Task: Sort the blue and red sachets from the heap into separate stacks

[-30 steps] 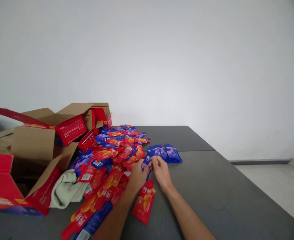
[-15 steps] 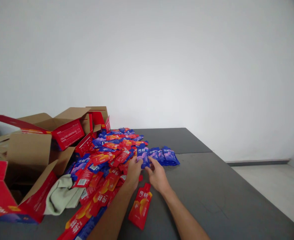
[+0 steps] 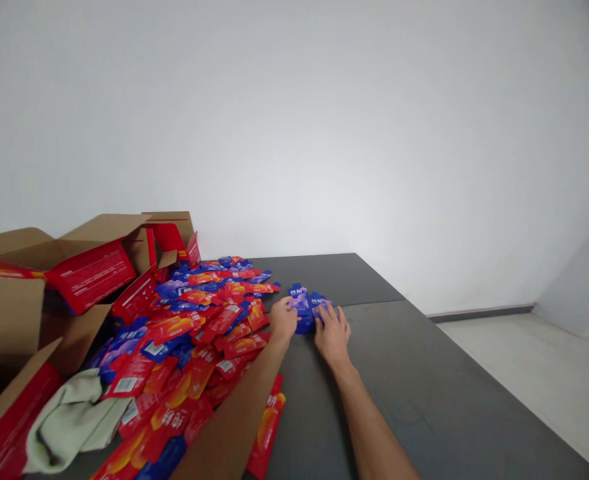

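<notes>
Our left hand (image 3: 283,319) pinches a blue pouch (image 3: 301,301), right hand (image 3: 332,335) splayed over another (image 3: 317,298). At nine o'clock, cartons (image 3: 97,273) gape, contents hidden.

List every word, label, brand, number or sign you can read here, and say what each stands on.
"纯", then a second character too blurred to read surely: on the blue pouch at the left hand.
White lettering on the red pouches: too blurred or cut off to quote.
Barcode patches on pouches: digits too small.
White print on the red box: too small.
</notes>
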### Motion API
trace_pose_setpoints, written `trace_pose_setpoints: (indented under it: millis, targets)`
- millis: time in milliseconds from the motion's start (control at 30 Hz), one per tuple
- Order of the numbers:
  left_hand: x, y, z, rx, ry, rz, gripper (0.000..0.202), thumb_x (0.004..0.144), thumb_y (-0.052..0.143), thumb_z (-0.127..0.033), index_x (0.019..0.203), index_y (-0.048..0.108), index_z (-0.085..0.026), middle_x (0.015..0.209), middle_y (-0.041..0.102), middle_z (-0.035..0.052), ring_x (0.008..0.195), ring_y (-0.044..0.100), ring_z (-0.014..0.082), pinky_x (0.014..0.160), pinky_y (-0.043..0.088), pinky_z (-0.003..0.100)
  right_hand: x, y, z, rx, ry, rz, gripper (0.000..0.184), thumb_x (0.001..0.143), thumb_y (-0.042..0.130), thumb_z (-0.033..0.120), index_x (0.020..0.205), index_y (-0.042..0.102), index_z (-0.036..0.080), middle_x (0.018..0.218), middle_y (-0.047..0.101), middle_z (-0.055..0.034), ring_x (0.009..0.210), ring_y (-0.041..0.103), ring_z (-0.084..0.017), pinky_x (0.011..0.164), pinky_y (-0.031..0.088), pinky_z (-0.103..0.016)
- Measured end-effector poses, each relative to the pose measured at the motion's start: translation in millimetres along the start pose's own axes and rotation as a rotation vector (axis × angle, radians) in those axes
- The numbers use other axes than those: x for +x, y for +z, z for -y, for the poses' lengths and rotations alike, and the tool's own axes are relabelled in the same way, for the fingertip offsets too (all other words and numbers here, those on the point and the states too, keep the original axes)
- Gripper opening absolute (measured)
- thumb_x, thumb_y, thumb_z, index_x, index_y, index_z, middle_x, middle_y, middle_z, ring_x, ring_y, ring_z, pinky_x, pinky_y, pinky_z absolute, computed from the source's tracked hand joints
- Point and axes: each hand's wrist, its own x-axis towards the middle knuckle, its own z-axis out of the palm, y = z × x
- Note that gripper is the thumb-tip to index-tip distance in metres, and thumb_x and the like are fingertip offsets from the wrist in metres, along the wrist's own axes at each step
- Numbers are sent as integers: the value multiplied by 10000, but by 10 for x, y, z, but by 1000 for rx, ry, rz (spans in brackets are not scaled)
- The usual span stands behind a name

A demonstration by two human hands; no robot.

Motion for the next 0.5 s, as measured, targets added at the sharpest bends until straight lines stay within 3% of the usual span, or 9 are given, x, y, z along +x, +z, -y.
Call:
trace_pose_setpoints:
  millis: [133, 267, 367, 500]
  targets:
    - [33, 112, 36, 227, 89, 53, 248, 777, 647, -164, 1004, 748, -162, 925, 756, 99, 651, 698, 170, 658, 537, 269, 9, 122, -87, -21, 29, 94, 494, 946, 352, 246, 1410, 506, 319, 1525, 416, -50, 1448, 233, -316, 1091, 232, -625]
    - [-24, 160, -10, 290, 158, 83, 196, 760, 638, -141, 892, 774, -187, 953, 760, 121, 898, 701, 232, 820, 503, 304, 9, 134, -96, 4, 39, 153, 533, 944, 330, 234, 1457, 442, 326, 1552, 371, -51, 1455, 228, -325, 1084, 217, -663]
    - [-84, 174, -54, 463, 280, 107, 216, 780, 586, -135, 861, 777, -194, 983, 751, 136, 1040, 652, 252, 944, 439, 331, 12, 123, -91, 7, 47, 177, 562, 923, 339, 208, 1470, 428, 305, 1568, 341, -50, 1465, 207, -334, 1088, 216, -667]
    - [-156, 188, -73, 678, 372, 112, 278, 795, 538, -139, 940, 769, -190, 1008, 729, 152, 1083, 610, 278, 1011, 379, 378, 16, 94, -62, -2, 59, 195, 570, 899, 400, 238, 1466, 436, 291, 1577, 321, -51, 1469, 188, -348, 1092, 208, -676]
